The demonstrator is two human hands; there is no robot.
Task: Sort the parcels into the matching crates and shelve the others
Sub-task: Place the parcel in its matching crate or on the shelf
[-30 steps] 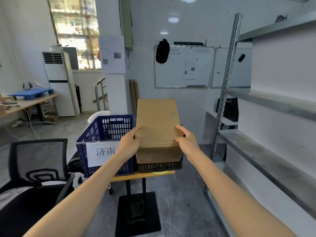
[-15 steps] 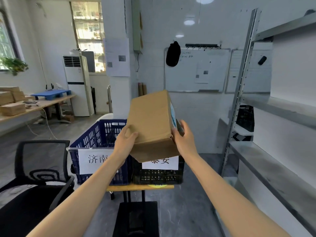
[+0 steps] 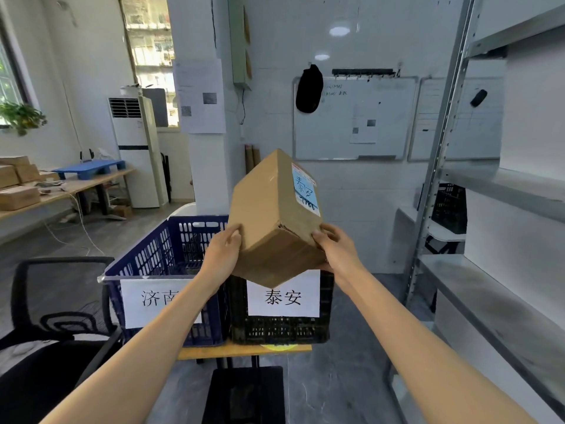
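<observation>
Left hand (image 3: 224, 255) grips the left side of the cardboard parcel (image 3: 266, 221), and the right hand (image 3: 334, 250) clamps the opposite side low down, with its fingers curled over the edge. So both hands are wrapped on the box and neither is free.

The parcel is up in the air, tipped onto one corner. It hangs right over the black crate (image 3: 281, 328) and covers the top of that crate's sign (image 3: 282, 296).

Pretty sure the tilt is on purpose, since it turns the blue shipping label (image 3: 304, 191) up toward the eyes so the handwriting can be read. It looks like 泰安 plus some digits, though the scrawl is rough.

That would match the 泰安 sign on the black crate, which sits at the right end of the little wooden table (image 3: 244, 351). Right beside it at the left end is the blue crate (image 3: 171, 258), tagged 济南.

My guess is this is the check-the-address step, and the box belongs in the black crate. The two-handed hold makes sense too, as it's bulky, gripped low and could tip forward.

The metal shelves (image 3: 489, 301) on the right would take anything that matches neither sign, and more boxes (image 3: 18, 195) wait on the desk at far left
</observation>
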